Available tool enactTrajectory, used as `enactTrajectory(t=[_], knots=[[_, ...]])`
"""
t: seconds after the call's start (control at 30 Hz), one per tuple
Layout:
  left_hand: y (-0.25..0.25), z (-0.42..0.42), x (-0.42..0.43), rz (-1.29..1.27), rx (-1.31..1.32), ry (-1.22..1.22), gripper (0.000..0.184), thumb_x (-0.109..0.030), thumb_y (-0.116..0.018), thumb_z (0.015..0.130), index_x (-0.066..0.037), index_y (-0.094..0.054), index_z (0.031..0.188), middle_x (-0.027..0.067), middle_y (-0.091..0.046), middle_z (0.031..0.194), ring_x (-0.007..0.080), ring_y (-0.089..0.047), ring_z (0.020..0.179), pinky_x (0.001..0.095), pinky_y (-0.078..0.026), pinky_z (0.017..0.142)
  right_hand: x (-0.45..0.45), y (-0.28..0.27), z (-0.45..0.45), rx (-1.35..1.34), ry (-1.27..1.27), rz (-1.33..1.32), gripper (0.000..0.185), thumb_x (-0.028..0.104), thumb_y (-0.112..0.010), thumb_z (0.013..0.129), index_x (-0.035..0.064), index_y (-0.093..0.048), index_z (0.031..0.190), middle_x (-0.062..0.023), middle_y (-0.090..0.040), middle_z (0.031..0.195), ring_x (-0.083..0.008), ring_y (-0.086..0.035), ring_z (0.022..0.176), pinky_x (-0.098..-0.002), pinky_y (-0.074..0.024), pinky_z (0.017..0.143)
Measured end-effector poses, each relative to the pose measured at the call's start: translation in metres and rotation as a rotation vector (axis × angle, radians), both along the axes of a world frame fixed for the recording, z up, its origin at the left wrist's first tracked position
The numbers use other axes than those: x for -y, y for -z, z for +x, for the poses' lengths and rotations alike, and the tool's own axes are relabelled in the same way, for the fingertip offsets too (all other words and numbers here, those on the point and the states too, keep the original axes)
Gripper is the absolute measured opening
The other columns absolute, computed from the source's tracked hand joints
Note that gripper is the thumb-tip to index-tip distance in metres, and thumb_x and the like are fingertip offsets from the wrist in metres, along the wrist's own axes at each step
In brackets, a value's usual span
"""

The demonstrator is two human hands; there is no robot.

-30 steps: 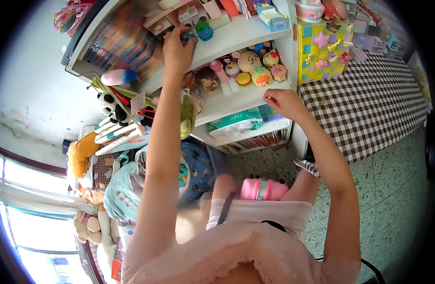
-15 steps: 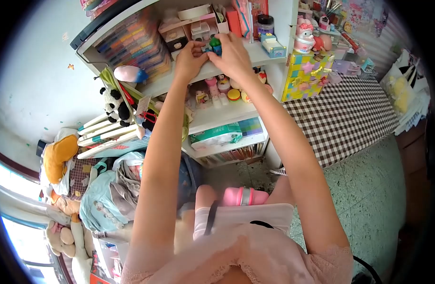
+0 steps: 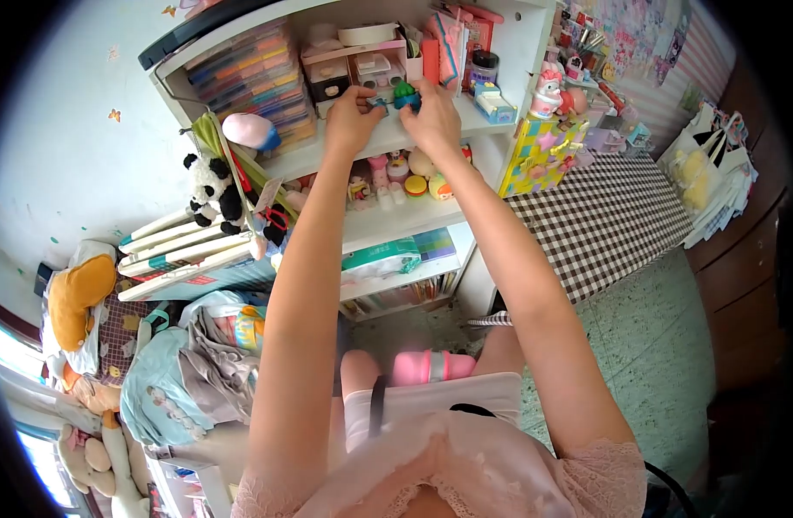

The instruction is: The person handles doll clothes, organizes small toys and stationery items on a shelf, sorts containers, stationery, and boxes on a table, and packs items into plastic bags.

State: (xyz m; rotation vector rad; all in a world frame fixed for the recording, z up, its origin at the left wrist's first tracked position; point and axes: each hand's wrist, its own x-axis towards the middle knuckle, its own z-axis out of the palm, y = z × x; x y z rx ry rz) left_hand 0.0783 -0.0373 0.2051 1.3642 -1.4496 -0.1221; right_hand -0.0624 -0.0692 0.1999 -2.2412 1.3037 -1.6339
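Note:
My right hand (image 3: 434, 119) pinches a small ornament (image 3: 405, 97) from its right side. It has a rounded green top, like a little cactus, over a blue base. Close by on the left, my left hand (image 3: 353, 123) has thumb and fingers bent around a tiny bluish piece (image 3: 378, 104), too small to make out. Both hands are at the front of the white shelf (image 3: 306, 152), before a pink desk organizer (image 3: 388, 39) and a small drawer box (image 3: 330, 79).
Stacked clear cases (image 3: 256, 86) fill the shelf's left. A blue-and-white toy (image 3: 495, 104) and dark-lidded jar (image 3: 484, 67) stand right. Figurines (image 3: 398, 167) line the shelf below. A panda plush (image 3: 212, 192) hangs left; a checkered cloth (image 3: 599, 224) covers the surface at right.
My hands have drawn slightly apart, and the green-topped ornament now shows more fully beside my right hand. The bluish piece stays by my left fingers. The camera view has shifted and turned a little.

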Motion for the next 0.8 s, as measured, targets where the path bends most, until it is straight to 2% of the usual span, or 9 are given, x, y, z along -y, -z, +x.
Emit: enactTrajectory(t=[0.17,0.27,0.33,0.47,0.5,0.6,0.63,0.8], knots=[[0.000,-0.001,0.002,0.000,-0.053,0.050,0.032,-0.010,-0.073,0.069,-0.002,-0.058,0.096,0.0067,-0.062,0.079,0.0156,-0.060,0.072,0.0290,-0.049,0.067,-0.001,0.001,-0.005,0.064,0.069,0.034,0.037,0.016,-0.063,0.071,0.0055,-0.052,0.105,-0.0171,-0.056,0.101,-0.0350,-0.055,0.093,-0.0437,-0.0461,0.076],[-0.002,-0.004,0.001,0.011,-0.032,-0.003,0.033,-0.010,-0.073,0.068,-0.001,-0.058,0.096,0.0076,-0.063,0.080,0.0161,-0.061,0.072,0.0292,-0.050,0.067,0.007,0.005,-0.013,0.047,-0.008,0.058,0.039,0.020,-0.065,0.072,0.0056,-0.052,0.105,-0.0172,-0.055,0.103,-0.0357,-0.055,0.094,-0.0438,-0.0456,0.078],[-0.001,-0.005,-0.001,0.014,-0.023,-0.030,0.033,-0.010,-0.074,0.068,-0.001,-0.058,0.095,0.0081,-0.063,0.081,0.0165,-0.061,0.072,0.0293,-0.050,0.067,0.005,0.002,-0.021,-0.004,-0.163,0.055,0.041,0.023,-0.065,0.073,0.0051,-0.052,0.107,-0.0170,-0.055,0.101,-0.0361,-0.054,0.096,-0.0439,-0.0443,0.081],[0.002,-0.002,0.001,-0.026,-0.067,-0.029,0.033,-0.012,-0.074,0.068,-0.001,-0.058,0.095,0.0094,-0.064,0.082,0.0177,-0.061,0.074,0.0296,-0.050,0.069,-0.007,-0.016,-0.079,-0.151,0.194,-0.329,0.033,0.018,-0.063,0.075,0.0016,-0.057,0.103,-0.0151,-0.055,0.096,-0.0312,-0.052,0.095,-0.0395,-0.0421,0.084],[0.000,-0.002,0.000,-0.045,-0.026,-0.037,0.033,-0.013,-0.074,0.068,-0.001,-0.058,0.096,0.0095,-0.064,0.082,0.0182,-0.061,0.074,0.0300,-0.049,0.069,-0.008,-0.019,-0.095,-0.256,0.285,-0.414,0.032,0.017,-0.064,0.075,-0.0002,-0.058,0.100,-0.0146,-0.056,0.098,-0.0305,-0.051,0.097,-0.0383,-0.0420,0.084],[0.003,-0.001,0.006,-0.021,0.075,-0.071,0.036,-0.019,-0.073,0.069,-0.002,-0.059,0.097,0.0097,-0.064,0.084,0.0209,-0.061,0.077,0.0321,-0.049,0.070,-0.004,-0.007,-0.124,-0.458,0.236,-0.410,0.030,0.016,-0.064,0.074,-0.0017,-0.059,0.098,-0.0141,-0.056,0.100,-0.0304,-0.051,0.096,-0.0377,-0.0423,0.083],[0.003,-0.002,0.004,-0.010,0.094,-0.076,0.036,-0.020,-0.073,0.069,-0.002,-0.059,0.097,0.0098,-0.064,0.084,0.0211,-0.062,0.077,0.0325,-0.049,0.071,-0.010,-0.005,-0.124,-0.469,0.193,-0.296,0.030,0.016,-0.063,0.076,0.0003,-0.059,0.101,-0.0147,-0.058,0.102,-0.0325,-0.051,0.097,-0.0387,-0.0425,0.083],[0.005,0.004,0.008,-0.034,0.076,-0.064,0.038,-0.021,-0.074,0.069,-0.003,-0.060,0.098,0.0091,-0.065,0.086,0.0195,-0.063,0.080,0.0311,-0.050,0.072,-0.010,0.000,-0.123,-0.423,0.173,-0.272,0.026,0.015,-0.065,0.075,0.0048,-0.059,0.099,-0.0123,-0.059,0.100,-0.0314,-0.052,0.096,-0.0390,-0.0434,0.081]])
